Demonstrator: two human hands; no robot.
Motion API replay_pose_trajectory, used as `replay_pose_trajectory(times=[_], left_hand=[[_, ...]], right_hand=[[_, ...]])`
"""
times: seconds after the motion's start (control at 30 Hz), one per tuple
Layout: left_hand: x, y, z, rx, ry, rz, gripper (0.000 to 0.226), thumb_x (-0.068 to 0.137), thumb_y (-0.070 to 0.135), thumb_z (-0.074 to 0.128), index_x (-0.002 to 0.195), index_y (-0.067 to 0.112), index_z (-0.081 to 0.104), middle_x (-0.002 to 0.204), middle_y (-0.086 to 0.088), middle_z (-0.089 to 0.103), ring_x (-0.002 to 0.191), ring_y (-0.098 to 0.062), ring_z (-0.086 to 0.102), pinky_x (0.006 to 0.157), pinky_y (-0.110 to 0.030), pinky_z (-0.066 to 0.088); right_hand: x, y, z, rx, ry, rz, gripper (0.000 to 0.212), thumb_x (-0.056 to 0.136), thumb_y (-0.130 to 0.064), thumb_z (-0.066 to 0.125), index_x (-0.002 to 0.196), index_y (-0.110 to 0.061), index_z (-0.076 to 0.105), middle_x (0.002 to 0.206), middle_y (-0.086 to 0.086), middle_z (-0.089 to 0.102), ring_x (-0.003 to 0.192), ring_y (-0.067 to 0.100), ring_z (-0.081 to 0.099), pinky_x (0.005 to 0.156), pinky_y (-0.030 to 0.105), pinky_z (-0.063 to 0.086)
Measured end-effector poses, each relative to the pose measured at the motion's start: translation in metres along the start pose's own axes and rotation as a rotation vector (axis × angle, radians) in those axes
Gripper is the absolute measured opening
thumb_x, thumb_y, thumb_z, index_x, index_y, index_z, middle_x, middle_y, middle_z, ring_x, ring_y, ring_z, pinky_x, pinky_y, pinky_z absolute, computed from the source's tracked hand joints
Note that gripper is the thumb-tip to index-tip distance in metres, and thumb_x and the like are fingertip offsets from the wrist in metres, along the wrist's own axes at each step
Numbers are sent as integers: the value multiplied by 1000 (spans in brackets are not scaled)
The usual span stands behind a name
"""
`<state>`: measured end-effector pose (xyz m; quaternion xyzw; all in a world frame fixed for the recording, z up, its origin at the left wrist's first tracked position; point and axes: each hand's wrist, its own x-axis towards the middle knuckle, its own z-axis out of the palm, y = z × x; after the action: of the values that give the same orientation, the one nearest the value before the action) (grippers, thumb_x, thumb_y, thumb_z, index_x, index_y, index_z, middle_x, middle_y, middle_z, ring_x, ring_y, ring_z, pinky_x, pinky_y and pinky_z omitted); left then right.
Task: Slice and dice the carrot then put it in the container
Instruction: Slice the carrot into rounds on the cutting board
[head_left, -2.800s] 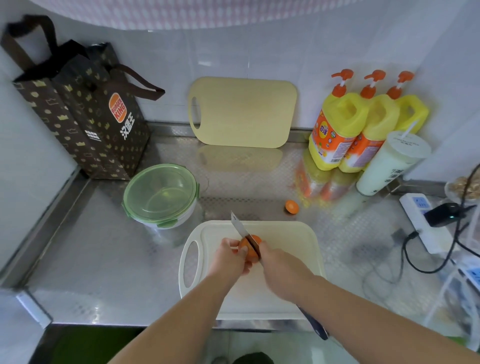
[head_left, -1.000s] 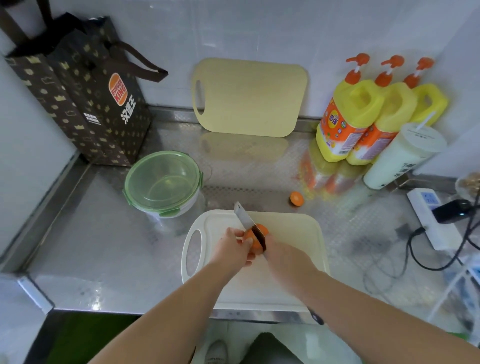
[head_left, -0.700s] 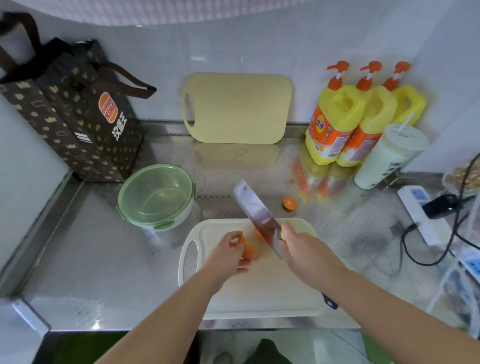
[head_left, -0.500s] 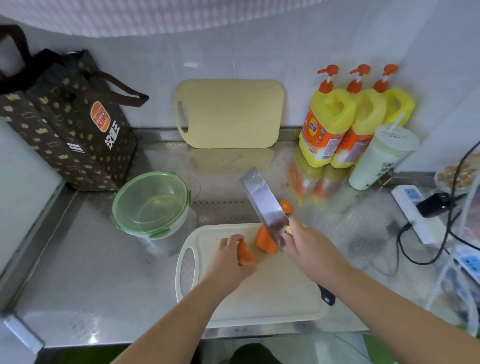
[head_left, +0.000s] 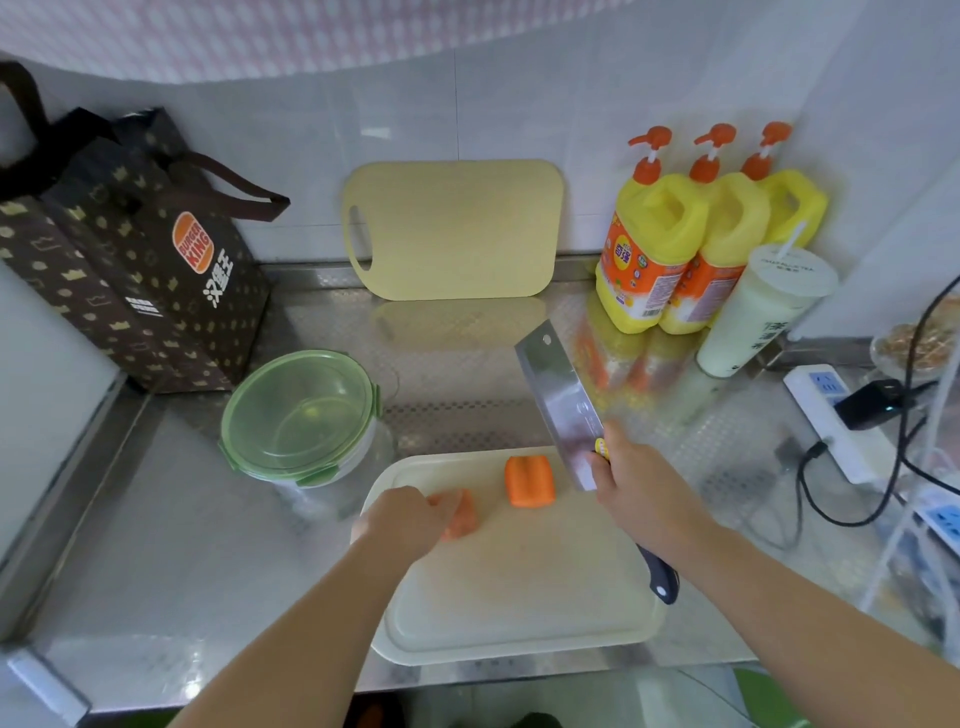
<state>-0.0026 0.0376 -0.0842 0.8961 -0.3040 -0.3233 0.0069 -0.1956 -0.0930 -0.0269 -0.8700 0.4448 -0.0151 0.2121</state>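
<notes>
Blurry carrot piece (head_left: 464, 519) under left hand (head_left: 401, 521)

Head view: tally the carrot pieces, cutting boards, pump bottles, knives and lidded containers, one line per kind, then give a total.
carrot pieces: 2
cutting boards: 2
pump bottles: 3
knife: 1
lidded container: 1
Total: 9

The cleaver (head_left: 558, 400) has risen, and the carrot (head_left: 530, 480) now lies apparently halved.
</notes>
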Motion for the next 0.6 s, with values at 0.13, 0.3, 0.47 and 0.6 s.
replay_pose_trajectory(times=[0.13, 0.3, 0.47, 0.6], left_hand=[[-4, 7, -13, 126, 173, 119, 50, 88, 59, 42, 119, 20, 51, 112, 2, 55, 102, -19, 56, 80, -29, 43], [-3, 59, -12, 471, 217, 800, 65, 92, 19, 47, 149, 29, 16, 155, 0, 14, 138, -25, 24, 105, -38, 34], [13, 91, -1, 628, 89, 868, 53, 91, 13, 51, 141, 20, 34, 156, -6, 12, 127, -32, 41, 96, -39, 40], [13, 92, -1, 367, -59, 761, 28, 80, 24, 57, 108, 19, 54, 126, -3, 34, 90, -31, 55, 73, -33, 42]], right_hand=[[0, 9, -2, 33, -14, 40, 10, 100, -22, 35, 95, -18, 28, 63, -3, 41, 60, 24, 42, 50, 32, 24], [-3, 16, -11, 64, -24, 82, 17, 101, -20, 34, 115, -13, 39, 67, -3, 43, 61, 19, 43, 49, 28, 26], [-6, 27, -15, 20, -19, 101, 25, 102, -26, 33, 120, -10, 39, 72, -3, 46, 62, 16, 44, 49, 25, 26], [-10, 33, -16, -82, -29, 122, 27, 102, -27, 31, 122, -10, 37, 81, 2, 50, 65, 17, 42, 46, 22, 27]])
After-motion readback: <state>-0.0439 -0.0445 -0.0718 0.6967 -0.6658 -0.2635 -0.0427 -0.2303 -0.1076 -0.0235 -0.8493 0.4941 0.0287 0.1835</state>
